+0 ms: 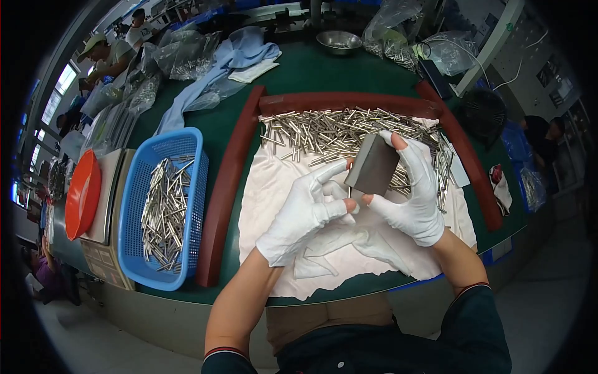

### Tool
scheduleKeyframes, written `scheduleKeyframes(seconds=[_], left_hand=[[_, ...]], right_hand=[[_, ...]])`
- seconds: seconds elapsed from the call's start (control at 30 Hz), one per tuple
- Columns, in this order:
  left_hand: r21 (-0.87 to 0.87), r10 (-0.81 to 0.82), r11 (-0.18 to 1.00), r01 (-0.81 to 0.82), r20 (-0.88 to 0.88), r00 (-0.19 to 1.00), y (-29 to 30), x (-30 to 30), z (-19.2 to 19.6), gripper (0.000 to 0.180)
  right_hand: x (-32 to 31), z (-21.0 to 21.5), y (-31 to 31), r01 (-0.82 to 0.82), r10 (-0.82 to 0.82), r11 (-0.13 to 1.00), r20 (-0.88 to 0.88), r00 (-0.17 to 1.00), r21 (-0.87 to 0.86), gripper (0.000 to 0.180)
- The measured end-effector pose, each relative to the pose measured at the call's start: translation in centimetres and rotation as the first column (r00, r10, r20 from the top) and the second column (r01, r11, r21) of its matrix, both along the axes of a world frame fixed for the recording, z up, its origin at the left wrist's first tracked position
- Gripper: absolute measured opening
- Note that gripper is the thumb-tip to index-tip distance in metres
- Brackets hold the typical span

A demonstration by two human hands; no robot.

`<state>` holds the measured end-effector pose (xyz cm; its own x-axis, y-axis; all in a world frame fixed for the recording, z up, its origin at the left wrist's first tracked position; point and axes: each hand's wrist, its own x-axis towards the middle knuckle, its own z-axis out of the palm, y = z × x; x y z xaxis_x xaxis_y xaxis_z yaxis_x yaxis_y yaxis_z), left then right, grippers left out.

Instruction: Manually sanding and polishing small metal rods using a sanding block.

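Note:
Both my hands wear white gloves with some fingertips bare. My right hand [416, 198] grips a dark grey rectangular block [374, 167], fingers over its top and thumb near its lower edge. At the block's left edge, my left hand [306, 212] has a thin metal pin [349, 192] upright between thumb and index finger. The block hides part of this pin. Beyond my hands, a loose pile of shiny metal pins [324, 129] lies on a pale cloth [265, 199]. A crumpled white cloth [370, 246] rests below my hands.
Dark red padded bars [225, 199] border the cloth on three sides. To the left stand a blue plastic basket [198, 187] of metal pins and a red basin [84, 194]. A metal bowl [339, 41], blue cloth [240, 53] and plastic bags [448, 53] sit farther back. Other people are at the far left and right.

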<state>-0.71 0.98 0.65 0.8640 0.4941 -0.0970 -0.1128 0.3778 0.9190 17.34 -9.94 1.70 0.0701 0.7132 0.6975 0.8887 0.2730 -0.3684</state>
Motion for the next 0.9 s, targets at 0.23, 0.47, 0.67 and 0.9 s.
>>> scheduleKeyframes(seconds=[0.23,0.47,0.67,0.9], left_hand=[[-0.19,0.017,0.982,-0.004,0.064,0.998,-0.4,0.1,0.4,0.07],[-0.273,-0.025,0.961,0.04,0.057,0.998,-0.1,0.0,1.3,0.074],[-0.277,-0.008,0.96,0.038,0.109,0.994,-0.4,-0.2,0.2,0.074],[-0.309,-0.002,0.95,0.035,0.106,0.994,-0.5,-0.1,0.5,0.074]], right_hand=[[0.4,-0.4,0.3,0.004,-0.004,1.0,-0.015,1.0,0.018,0.091],[0.4,-0.1,0.3,0.066,-0.082,0.992,0.143,0.986,0.11,0.092],[0.1,0.0,-0.1,0.013,-0.018,0.995,0.051,0.999,0.097,0.094],[-0.4,0.0,-0.1,0.025,-0.034,0.995,0.092,0.995,0.091,0.094]])
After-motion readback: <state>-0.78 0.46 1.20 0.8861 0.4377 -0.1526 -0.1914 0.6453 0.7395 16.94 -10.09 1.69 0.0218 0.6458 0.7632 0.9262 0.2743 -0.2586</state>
